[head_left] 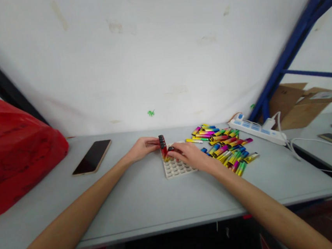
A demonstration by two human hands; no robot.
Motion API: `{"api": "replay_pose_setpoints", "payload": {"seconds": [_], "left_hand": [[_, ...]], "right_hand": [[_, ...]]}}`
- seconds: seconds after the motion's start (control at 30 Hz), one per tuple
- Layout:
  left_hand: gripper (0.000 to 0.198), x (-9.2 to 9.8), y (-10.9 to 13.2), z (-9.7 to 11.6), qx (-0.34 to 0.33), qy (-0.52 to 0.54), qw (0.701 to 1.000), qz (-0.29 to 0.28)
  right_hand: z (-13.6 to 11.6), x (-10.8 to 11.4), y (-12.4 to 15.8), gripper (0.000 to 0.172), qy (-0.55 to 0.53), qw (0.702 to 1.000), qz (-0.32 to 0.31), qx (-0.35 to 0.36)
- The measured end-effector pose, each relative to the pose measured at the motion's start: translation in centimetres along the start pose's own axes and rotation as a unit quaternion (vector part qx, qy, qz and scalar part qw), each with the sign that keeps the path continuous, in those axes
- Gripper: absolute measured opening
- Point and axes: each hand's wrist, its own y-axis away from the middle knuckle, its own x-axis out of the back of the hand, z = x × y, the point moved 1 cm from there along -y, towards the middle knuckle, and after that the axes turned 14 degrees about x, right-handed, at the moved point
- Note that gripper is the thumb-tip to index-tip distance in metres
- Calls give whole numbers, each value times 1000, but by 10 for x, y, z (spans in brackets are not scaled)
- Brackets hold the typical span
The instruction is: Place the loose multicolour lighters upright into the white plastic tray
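A white tray (179,169) with rows of holes lies on the table between my hands. Along its left side stands a row of upright lighters (163,145), with black tops and shiny red-to-gold bodies. My left hand (143,148) is at the left of this row, fingers stretched out and fingertips at the lighters; whether they press on them is hard to see. Over the tray, my right hand (189,155) pinches a black-topped lighter (170,149) just right of the row. Its body is partly hidden by my fingers.
A pile of shiny multicoloured pieces (225,146) lies right of the tray. Behind it is a white power strip (257,130) with cables. A phone (93,157) and a red plastic bag (19,154) are on the left. A cardboard box (296,106) stands beyond the blue frame (283,60).
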Motion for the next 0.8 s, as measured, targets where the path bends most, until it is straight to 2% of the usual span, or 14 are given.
{"api": "replay_pose_setpoints", "payload": {"seconds": [0.1,0.27,0.43,0.6,0.8], "left_hand": [[36,1,0,-1,-38,-59,997,12],[30,5,0,-1,-76,-142,987,28],[31,9,-5,-5,-80,-162,983,20],[30,11,-9,-10,-92,-169,981,14],[30,12,-10,-12,-91,-172,981,13]], "right_hand": [[-1,-3,-4,26,19,999,-18,40],[1,-3,-8,29,50,998,-36,18],[1,-4,-10,29,71,996,-59,11],[-2,-8,-13,34,146,987,-70,-8],[3,-11,-9,22,78,995,-59,14]]}}
